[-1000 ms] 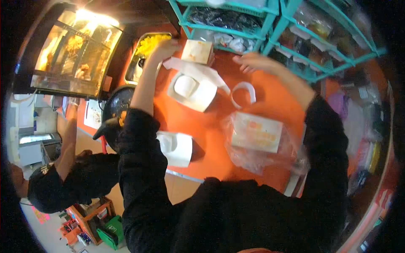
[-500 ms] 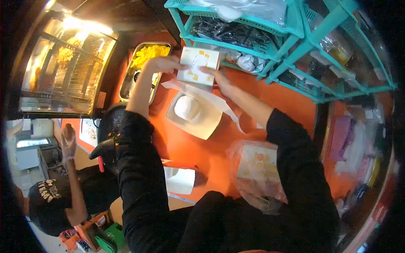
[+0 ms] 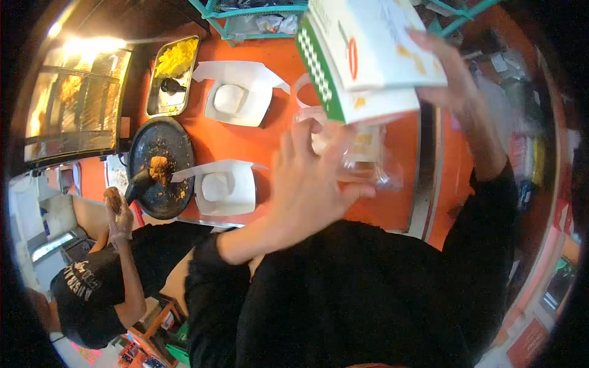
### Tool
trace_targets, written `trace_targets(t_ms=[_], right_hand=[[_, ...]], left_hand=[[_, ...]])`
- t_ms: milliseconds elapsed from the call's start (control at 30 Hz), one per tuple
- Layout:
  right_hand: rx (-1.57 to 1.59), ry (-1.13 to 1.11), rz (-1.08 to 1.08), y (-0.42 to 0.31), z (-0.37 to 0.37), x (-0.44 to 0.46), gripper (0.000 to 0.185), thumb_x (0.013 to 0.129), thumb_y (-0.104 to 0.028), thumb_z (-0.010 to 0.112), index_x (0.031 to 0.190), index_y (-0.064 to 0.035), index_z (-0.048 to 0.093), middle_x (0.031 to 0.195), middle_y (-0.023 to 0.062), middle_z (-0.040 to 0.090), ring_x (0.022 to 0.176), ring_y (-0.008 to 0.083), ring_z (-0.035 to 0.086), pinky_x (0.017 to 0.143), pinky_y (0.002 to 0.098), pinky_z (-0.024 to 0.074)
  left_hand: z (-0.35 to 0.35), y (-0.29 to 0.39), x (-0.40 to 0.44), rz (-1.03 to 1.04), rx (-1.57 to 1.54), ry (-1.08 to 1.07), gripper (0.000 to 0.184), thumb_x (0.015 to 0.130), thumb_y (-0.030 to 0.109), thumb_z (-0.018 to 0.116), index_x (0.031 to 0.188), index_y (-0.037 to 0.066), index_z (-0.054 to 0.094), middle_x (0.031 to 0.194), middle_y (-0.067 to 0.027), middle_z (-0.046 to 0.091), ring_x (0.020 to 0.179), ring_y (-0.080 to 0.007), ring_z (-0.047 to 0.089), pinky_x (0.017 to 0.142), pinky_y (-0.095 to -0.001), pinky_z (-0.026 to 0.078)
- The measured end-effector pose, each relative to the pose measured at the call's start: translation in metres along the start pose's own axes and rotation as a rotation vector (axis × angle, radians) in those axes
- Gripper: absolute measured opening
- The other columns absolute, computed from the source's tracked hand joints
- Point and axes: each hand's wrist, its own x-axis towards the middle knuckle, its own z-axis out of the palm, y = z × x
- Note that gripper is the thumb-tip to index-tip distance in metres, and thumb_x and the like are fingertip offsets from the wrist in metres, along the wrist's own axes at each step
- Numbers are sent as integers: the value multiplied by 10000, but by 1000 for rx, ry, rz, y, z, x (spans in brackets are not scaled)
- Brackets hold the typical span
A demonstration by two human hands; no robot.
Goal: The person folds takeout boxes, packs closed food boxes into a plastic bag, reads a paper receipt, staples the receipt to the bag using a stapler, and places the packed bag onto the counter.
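My right hand (image 3: pixel 454 80) grips a stack of folded white cartons (image 3: pixel 374 49) with green checkered edges, raised at the upper right. Below the stack, my left hand (image 3: pixel 307 178) has its fingers spread and holds nothing. Beneath and behind its fingers lies a clear plastic bag (image 3: pixel 386 175) around a printed box (image 3: pixel 367 144). An open white food box (image 3: pixel 261 101) holding a round white item (image 3: pixel 229 99) stands left of my left hand. Nearer to me sits a second open box (image 3: pixel 244 190) with a white item (image 3: pixel 215 186) inside.
A metal tray (image 3: pixel 180 105) with yellow food and a round black pan (image 3: pixel 162 202) with brown food are at the left. Beyond them stands a lit display case (image 3: pixel 73 110). A co-worker (image 3: pixel 92 288) holds brown food. Teal shelves (image 3: pixel 264 11) rise at the back.
My right hand has lifted the carton stack off the table, up and to the right. My left hand has let go of it and come nearer, fingers spread. The view has shifted.
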Motion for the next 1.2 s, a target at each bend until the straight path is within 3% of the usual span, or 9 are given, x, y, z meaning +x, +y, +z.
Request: trace_targets(t_ms=[33, 233, 333, 367, 533, 633, 800, 967, 1200], right_hand=[[-401, 40, -223, 5, 14, -28, 452, 748, -193, 578, 1136, -11, 432, 1132, 122, 493, 1045, 199, 477, 933, 338, 342], [737, 9, 184, 57, 38, -45, 501, 715, -212, 601, 1158, -45, 434, 1142, 132, 484, 1059, 225, 458, 940, 347, 330], [-626, 193, -446, 105, 66, -62, 483, 692, -164, 627, 1127, -34, 462, 1132, 125, 495, 1054, 217, 466, 935, 345, 340], [-379, 195, -311, 115, 65, -58, 478, 692, -169, 625, 1119, -30, 461, 1116, 124, 505, 1028, 220, 482, 918, 349, 355], [583, 174, 249, 166, 38, -43, 458, 696, -187, 613, 1090, -13, 457, 1051, 120, 544, 924, 236, 549, 852, 362, 417], [486, 266, 243, 176, 0, -61, 447, 682, -149, 618, 1072, -2, 457, 1006, 131, 556, 870, 239, 569, 786, 341, 458], [-107, 624, -219, 158, 18, -68, 503, 642, -141, 662, 1068, 21, 450, 950, 130, 560, 837, 218, 568, 745, 291, 461], [-345, 688, -108, 196, -13, -68, 521, 639, -179, 673, 1067, 27, 458, 943, 125, 566, 849, 216, 560, 767, 297, 442], [-651, 747, 112, 139, -2, -93, 520, 627, -247, 686, 1006, 40, 476, 963, 171, 567, 876, 223, 563, 750, 309, 439]], left_hand=[[37, -10, -10, -29, 48, 22, 632, 574, 181, 703, 1117, 51, 407, 1046, -204, 374, 902, -319, 436, 779, -408, 368], [74, -65, -24, -323, -1091, 401, 447, 832, 188, 434, 1199, 4, 256, 1078, -129, 393, 953, -233, 454, 845, -343, 385], [65, -91, -41, -333, -1767, 247, 493, 889, 309, 323, 1282, 51, 176, 1217, -112, 387, 1061, -218, 438, 916, -357, 360], [64, -104, -43, -310, -1994, 128, 505, 880, 298, 349, 1293, 72, 166, 1213, -114, 401, 1052, -219, 448, 914, -368, 364], [60, -112, -38, -473, -1644, 446, 463, 792, 83, 482, 1202, 78, 266, 1058, -126, 473, 816, -169, 540, 599, -249, 484], [70, -104, -32, -416, -864, 391, 409, 745, -9, 492, 1105, 95, 326, 985, -93, 474, 799, -126, 536, 462, -178, 416], [74, -66, -9, -187, -1145, 138, 519, 697, -85, 439, 1166, 59, 272, 967, -122, 506, 583, -70, 462, 471, -172, 371], [68, -62, 17, 7, -1319, 374, 600, 700, -118, 403, 1235, 97, 236, 1078, -106, 462, 847, -151, 555, 456, -178, 422], [82, -62, 11, -16, -912, 31, 546, 650, -128, 392, 1162, 58, 346, 1104, -106, 475, 906, -158, 542, 523, -185, 459]])
